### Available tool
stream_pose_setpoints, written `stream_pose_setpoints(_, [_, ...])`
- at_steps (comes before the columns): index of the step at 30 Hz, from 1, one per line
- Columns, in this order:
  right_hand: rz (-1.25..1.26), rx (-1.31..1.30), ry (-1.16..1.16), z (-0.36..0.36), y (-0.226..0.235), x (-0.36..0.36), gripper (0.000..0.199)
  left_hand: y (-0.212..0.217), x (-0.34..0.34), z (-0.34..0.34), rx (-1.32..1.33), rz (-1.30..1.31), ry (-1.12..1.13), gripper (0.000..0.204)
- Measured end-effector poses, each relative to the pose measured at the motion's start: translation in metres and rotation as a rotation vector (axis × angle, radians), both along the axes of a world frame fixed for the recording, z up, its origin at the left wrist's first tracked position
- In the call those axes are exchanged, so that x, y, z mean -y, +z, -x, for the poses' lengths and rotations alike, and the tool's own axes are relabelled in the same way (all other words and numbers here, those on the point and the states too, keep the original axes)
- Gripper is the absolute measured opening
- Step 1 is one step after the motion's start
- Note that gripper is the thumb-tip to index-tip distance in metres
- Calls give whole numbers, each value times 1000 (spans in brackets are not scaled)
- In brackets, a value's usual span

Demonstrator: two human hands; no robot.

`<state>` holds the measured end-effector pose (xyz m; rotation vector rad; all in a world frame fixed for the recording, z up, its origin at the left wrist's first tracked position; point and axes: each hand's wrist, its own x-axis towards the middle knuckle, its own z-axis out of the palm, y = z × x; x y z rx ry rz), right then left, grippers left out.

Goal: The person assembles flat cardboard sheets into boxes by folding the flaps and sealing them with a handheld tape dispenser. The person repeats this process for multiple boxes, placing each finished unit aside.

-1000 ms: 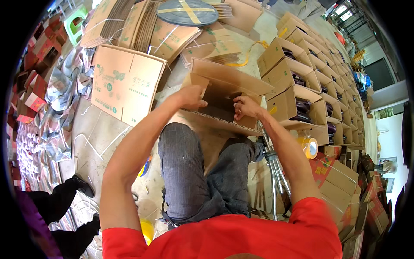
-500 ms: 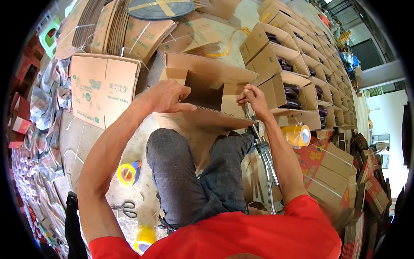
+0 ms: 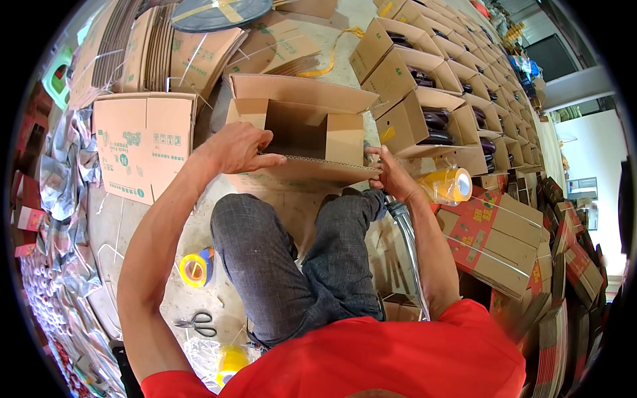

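In front of my knees stands a brown cardboard box with its top flaps up and its dark inside showing. My left hand is at its near left corner, fingers bent over the left flap and thumb along the near flap's edge. At the near right corner, my right hand has its fingers closed on the flap's end; the fingertips are partly hidden. Silver metal tubes run beneath my right forearm, close to my leg. Just right of that forearm lies a large roll of yellow tape.
Open boxes of eggplants fill the right side in rows. Flattened cartons are stacked at left. On the floor left of my legs lie a tape roll, scissors and another yellow roll. Red-printed cartons lean at right.
My right hand has shifted down at the box's near right corner, away from the top of the metal tubes. My left hand keeps its place on the box. The whole view has shifted slightly.
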<state>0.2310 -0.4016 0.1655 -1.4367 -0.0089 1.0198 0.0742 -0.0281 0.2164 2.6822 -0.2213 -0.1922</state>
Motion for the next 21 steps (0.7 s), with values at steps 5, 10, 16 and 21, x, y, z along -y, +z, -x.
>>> stream_pose_setpoints(5, [101, 136, 289, -23, -10, 14, 29, -1, 5, -3, -2, 7, -23, 51])
stream_pose_setpoints(10, [-17, 150, -152, -28, -48, 30, 30, -1, 0, 4, -1, -19, 8, 52])
stream_pose_setpoints(16, [777, 1370, -249, -106, -121, 68, 51, 1, 7, -6, -15, -12, -20, 61])
stream_pose_setpoints(21, [235, 1052, -103, -95, -62, -60, 47, 0, 1, 2, -11, -5, -3, 67])
